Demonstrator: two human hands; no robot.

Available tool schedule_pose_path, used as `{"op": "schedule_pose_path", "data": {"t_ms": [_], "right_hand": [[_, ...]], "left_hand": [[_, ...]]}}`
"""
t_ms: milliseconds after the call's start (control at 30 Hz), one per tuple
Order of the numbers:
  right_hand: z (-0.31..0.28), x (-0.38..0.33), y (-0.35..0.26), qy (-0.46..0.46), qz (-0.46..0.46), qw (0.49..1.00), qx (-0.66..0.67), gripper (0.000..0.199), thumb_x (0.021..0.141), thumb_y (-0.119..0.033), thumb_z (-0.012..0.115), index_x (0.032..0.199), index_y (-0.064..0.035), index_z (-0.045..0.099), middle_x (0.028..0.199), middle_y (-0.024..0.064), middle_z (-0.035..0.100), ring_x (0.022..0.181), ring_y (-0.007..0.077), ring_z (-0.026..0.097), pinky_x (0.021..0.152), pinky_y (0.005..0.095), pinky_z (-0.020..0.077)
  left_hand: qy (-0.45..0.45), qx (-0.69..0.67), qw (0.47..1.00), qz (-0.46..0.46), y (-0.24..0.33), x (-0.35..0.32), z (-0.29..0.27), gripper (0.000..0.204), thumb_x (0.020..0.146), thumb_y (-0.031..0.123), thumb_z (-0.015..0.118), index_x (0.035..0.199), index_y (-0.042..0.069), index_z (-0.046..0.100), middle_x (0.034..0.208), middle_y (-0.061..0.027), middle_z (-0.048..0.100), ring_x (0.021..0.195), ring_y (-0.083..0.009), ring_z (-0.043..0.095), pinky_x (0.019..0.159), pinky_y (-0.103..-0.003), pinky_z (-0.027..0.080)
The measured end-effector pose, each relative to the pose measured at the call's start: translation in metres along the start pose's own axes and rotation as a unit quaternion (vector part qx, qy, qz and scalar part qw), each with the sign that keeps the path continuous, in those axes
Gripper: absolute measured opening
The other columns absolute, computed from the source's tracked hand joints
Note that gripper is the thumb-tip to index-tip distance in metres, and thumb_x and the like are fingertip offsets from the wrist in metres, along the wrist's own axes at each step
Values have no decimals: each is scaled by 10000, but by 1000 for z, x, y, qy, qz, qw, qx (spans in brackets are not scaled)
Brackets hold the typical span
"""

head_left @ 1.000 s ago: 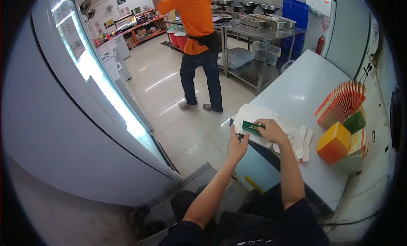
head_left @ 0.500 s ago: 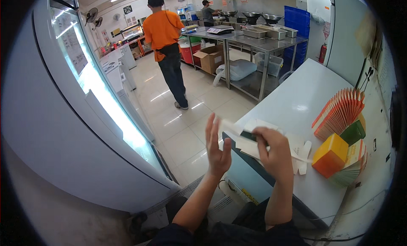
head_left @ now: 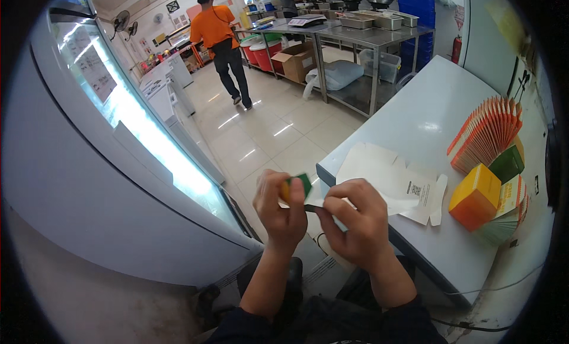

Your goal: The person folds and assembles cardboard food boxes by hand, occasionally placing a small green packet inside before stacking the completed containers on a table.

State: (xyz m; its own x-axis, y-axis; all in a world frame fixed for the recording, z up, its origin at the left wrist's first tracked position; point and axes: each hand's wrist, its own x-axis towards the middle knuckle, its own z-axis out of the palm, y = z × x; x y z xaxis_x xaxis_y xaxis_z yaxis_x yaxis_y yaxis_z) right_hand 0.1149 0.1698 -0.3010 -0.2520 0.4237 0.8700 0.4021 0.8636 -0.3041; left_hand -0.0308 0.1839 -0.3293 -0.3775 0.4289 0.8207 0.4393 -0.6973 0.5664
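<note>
The left hand is clamping its grip on a green-and-yellow carton beside the surface; the right hand is pinching what is apparently its pale flap. Flat white card, showing a black square code, is lying behind.

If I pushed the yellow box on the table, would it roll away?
Probably not: the yellow box has flat sides. It might slide, because the white tabletop looks smooth and shiny. It's perhaps light too, since it looks like folded card.
</note>
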Motion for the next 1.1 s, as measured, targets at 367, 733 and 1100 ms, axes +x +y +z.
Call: {"op": "schedule_pose_path", "data": {"t_ms": [367, 733, 1100], "right_hand": [[-8, -2, -12, 12, -16, 1000, 16, 139, 760, -20, 668, 855, -9, 568, 1000, 143, 664, 864, 330, 668, 711, 375, 553], [-13, 4, -15, -32, 71, 992, 102, 147, 785, 26, 658, 917, -1, 598, 980, 140, 663, 815, 319, 655, 697, 361, 537], [-8, -2, -12, -29, 59, 996, 63, 184, 760, 25, 673, 928, -6, 605, 958, 138, 648, 749, 303, 646, 645, 347, 524]], "left_hand": [[-196, -20, 979, 53, 34, 15, -15, 100, 859, 50, 568, 777, 5, 603, 636, -83, 505, 562, -232, 461, 565, -348, 331], [-223, -3, 971, 89, 33, 18, -21, 69, 851, 48, 603, 790, 17, 609, 644, -78, 535, 566, -222, 504, 570, -345, 340], [-218, -2, 974, 62, 29, 19, -17, 104, 878, 71, 578, 790, 19, 597, 689, -83, 563, 629, -226, 522, 706, -362, 360]]}}
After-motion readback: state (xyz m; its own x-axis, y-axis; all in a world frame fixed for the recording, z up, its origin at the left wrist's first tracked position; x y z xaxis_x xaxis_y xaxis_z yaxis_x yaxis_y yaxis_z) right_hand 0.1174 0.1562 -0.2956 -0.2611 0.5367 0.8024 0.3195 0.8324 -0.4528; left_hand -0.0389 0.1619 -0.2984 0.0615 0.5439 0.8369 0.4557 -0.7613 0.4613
